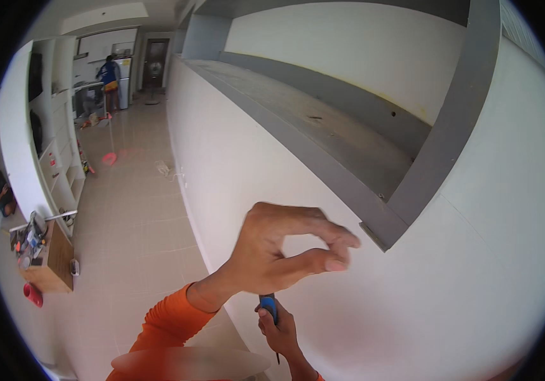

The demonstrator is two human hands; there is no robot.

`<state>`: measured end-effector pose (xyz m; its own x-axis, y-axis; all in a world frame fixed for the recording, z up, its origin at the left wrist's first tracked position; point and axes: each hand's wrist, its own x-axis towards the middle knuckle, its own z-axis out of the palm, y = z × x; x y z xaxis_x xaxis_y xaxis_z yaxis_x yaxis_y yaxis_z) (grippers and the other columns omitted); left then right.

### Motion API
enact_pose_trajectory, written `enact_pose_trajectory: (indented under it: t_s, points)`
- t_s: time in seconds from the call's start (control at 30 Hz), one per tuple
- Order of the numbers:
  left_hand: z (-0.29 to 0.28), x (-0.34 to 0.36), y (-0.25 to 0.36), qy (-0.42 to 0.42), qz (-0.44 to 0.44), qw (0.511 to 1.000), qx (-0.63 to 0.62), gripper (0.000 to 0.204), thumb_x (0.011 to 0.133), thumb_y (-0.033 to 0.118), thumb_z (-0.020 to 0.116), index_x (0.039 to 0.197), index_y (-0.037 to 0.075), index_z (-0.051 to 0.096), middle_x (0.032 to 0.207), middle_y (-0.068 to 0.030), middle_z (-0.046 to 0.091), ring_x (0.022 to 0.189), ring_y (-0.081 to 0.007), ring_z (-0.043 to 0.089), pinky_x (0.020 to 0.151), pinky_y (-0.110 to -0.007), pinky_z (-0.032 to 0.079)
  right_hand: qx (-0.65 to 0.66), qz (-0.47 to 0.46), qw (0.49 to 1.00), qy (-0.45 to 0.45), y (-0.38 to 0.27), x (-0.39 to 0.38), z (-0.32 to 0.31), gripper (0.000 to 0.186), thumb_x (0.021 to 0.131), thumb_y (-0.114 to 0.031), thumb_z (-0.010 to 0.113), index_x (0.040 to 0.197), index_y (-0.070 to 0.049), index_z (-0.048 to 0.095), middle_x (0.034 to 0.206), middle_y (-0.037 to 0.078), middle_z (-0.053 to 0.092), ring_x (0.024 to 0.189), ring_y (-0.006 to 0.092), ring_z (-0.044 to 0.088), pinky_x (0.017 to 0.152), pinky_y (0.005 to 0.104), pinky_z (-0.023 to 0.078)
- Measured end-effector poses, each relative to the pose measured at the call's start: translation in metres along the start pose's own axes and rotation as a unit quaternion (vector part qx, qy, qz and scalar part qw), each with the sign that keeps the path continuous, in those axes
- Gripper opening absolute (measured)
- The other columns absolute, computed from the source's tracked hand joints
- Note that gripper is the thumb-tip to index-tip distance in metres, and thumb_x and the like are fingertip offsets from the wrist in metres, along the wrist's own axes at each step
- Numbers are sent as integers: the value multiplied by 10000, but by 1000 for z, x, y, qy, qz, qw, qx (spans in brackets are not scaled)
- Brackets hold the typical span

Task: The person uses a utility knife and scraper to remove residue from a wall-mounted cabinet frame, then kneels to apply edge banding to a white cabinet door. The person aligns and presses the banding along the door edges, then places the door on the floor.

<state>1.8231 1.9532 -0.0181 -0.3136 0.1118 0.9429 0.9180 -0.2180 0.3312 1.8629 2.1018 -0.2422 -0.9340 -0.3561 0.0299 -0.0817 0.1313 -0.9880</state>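
Note:
My left hand [269, 247], in an orange sleeve, is raised in front of the white wall panel, just left of the lower corner of a grey shelf frame [380, 213]. Its fingers curl round to the thumb in a pinch; whatever may lie between the tips is too small to make out. Lower down, my right hand [280, 330] is closed round a blue-and-black handled tool [268, 308]. A thin dark tip pokes out beneath that fist, and the tool's kind cannot be told. A short thin strip [373, 236] edges the frame's corner near my left fingertips.
The white wall [221, 140] runs away ahead under the recessed shelf. Tools crowd a wooden box [53, 267] at left, by a white cabinet [27, 127]. One person [0, 187] crouches there; another [110, 76] stands far back. A pale cable [164, 168] lies on the tiled floor.

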Motion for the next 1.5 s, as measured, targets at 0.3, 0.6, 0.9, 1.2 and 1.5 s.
enact_pose_trajectory:
  t_s: [0.3,0.6,0.9,1.2,1.5]
  points:
    - [-102,-56,140,7,-15,931,-364,203,1022,179,651,1224,159,668,622,-111,652,446,-154,548,448,-262,464,-179,102,979,-8,48,19,116,446,1026,-468,624,1087,-26,630,694,151,621,605,263,594,616,425,477]
    - [-268,-22,166,-25,23,936,-350,149,1015,44,611,984,108,742,555,-83,584,361,-82,377,357,-242,297,-187,60,980,-30,54,97,305,487,1023,-513,611,1092,-32,580,752,206,652,698,381,656,672,477,496]
    - [-403,-31,121,15,58,934,-353,105,988,83,654,1010,140,739,538,-99,568,354,-84,415,333,-225,280,-207,44,968,-136,51,236,402,485,1027,-507,605,1097,-29,571,760,214,660,704,402,664,664,484,499]
    - [-574,-14,29,59,104,976,-183,73,964,151,694,1006,156,753,558,-106,586,345,-72,415,315,-215,275,-222,-4,941,-256,59,434,495,483,1031,-501,600,1102,-26,561,768,221,668,710,424,672,656,491,502]
    - [-783,-17,-31,75,-13,996,41,90,980,192,700,995,113,739,660,-96,627,460,-135,529,393,-231,446,-193,-166,923,-288,25,649,600,445,1005,-432,668,1144,-22,564,818,202,698,738,407,702,647,488,525]
